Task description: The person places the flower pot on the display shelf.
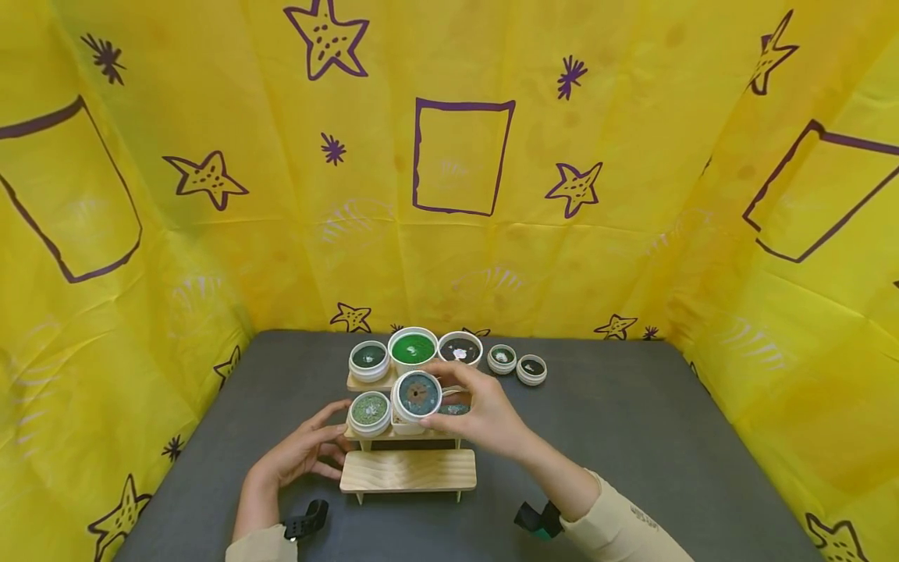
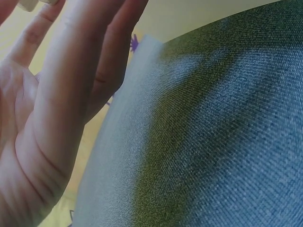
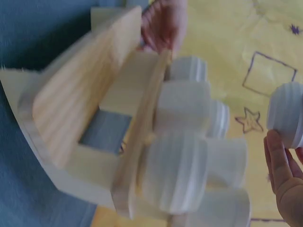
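My right hand grips a small white ribbed pot by its sides, lifted over the middle tier of a stepped wooden stand. Blue-grey filling with a brown centre fills this pot. In the right wrist view, the same pot is up off the stand. My left hand lies at the stand's left end, fingertips right at the middle tier, fingers loosely extended. Next to those fingertips sits a pot with speckled green filling. Another pot with blue-grey filling is partly hidden behind my right hand.
On the top tier stand white pots with dark green, bright green and dark brown fillings. Two smaller pots sit on the grey table at the right. Yellow patterned cloth surrounds the table.
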Demonstrator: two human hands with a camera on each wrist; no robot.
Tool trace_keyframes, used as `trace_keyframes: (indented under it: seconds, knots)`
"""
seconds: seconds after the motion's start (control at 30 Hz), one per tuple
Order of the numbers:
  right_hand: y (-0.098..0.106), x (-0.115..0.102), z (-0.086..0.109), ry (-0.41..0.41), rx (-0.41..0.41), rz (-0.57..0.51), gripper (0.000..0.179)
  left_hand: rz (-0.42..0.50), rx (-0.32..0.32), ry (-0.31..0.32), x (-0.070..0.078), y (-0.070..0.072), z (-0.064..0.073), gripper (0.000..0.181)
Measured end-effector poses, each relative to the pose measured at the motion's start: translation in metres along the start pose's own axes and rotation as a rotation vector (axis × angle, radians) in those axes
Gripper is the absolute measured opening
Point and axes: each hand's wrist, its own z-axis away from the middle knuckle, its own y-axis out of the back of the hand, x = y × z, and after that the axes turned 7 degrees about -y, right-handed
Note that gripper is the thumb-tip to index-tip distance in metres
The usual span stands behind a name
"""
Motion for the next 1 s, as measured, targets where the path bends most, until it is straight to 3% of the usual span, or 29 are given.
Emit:
trace_keyframes:
  seconds: [0.13,0.47,0.6,0.83,1.0]
  knots:
    - [-0.014,0.001,0.003,-0.030,-0.053,-0.009,0.059,-0.003,-0.002,0.002,0.000,0.000,0.000,0.059]
    - [-0.039,0.009,0.008,-0.006,-0.192,-0.025,0.060,-0.011,-0.006,0.003,0.001,0.000,0.000,0.058]
    - [-0.047,0.012,0.011,-0.011,-0.226,0.019,0.060,-0.010,-0.008,0.007,0.002,0.000,0.000,0.058]
    - [-0.060,0.018,0.015,0.078,-0.267,0.173,0.056,-0.004,-0.011,0.007,0.001,0.000,0.000,0.059]
    - [-0.068,0.025,0.018,0.071,-0.285,0.207,0.058,-0.003,-0.010,0.008,0.000,0.001,0.000,0.057]
